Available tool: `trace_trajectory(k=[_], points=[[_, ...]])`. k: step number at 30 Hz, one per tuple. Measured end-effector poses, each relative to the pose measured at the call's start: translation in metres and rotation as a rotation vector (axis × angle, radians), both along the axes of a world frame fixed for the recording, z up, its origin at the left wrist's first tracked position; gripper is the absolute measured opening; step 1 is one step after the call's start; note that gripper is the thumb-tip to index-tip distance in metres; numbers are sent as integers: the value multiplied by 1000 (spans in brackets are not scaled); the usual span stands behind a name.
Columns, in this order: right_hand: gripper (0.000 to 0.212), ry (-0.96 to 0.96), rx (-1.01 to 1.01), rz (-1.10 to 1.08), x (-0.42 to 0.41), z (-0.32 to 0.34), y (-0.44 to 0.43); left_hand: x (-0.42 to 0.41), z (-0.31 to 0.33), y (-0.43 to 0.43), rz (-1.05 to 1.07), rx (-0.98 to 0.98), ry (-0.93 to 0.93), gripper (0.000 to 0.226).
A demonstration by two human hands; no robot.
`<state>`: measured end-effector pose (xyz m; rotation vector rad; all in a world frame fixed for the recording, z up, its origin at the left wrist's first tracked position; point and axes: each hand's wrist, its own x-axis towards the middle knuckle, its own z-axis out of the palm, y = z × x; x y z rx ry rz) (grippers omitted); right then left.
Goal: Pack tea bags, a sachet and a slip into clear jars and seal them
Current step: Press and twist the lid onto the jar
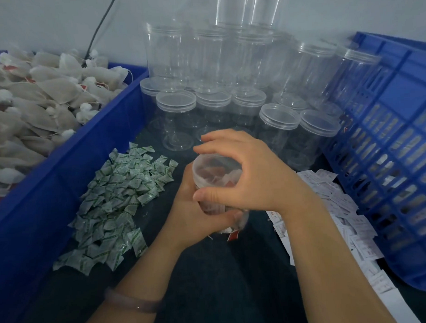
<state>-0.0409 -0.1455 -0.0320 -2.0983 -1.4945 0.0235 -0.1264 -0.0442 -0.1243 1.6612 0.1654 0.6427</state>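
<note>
Most of the jar (214,172) is hidden by the two hands. Only its clear top and a bit of its side show. Through the top you can see pale tea bags and red tags. It is too blurry to tell if a sachet or a slip is inside.

The left grip (192,210) is wrapped round the side of the jar from below. The right grip (251,174) sits over the top and is curled round the lid (207,161). The jar is in the middle, over the desk (211,289), just in front of the empty jars (215,105). You cannot tell if its bottom touches the desk. A red tag (234,236) pokes out under the left grip.

The desk is dark. The wall (45,19) behind is pale grey, and a black cable (101,27) runs down it.

On the left, a blue crate (86,146) holds a heap of tea bags (36,102); the edge of the view cuts it off. Beside it, green and white sachets (116,196) lie in a pile on the desk. White slips (341,210) lie on the right, partly under the right arm. More jars are stacked on the empty ones, and their tops are cut off. A blue basket (387,131) leans at the right. A pale bracelet (132,302) is on the left wrist.
</note>
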Motion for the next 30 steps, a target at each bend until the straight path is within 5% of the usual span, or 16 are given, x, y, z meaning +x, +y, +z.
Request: trace_trajectory(k=[12,19,30], points=[[47,72,110,-144,-7,-14,19,8,-5,6,96,39,44,87],[76,14,-96,-72,1,-9,10,4,-4,3,99,14,39,94],[54,-29,95,-344,-18,-23,27,10,-3,8,50,-7,16,85]])
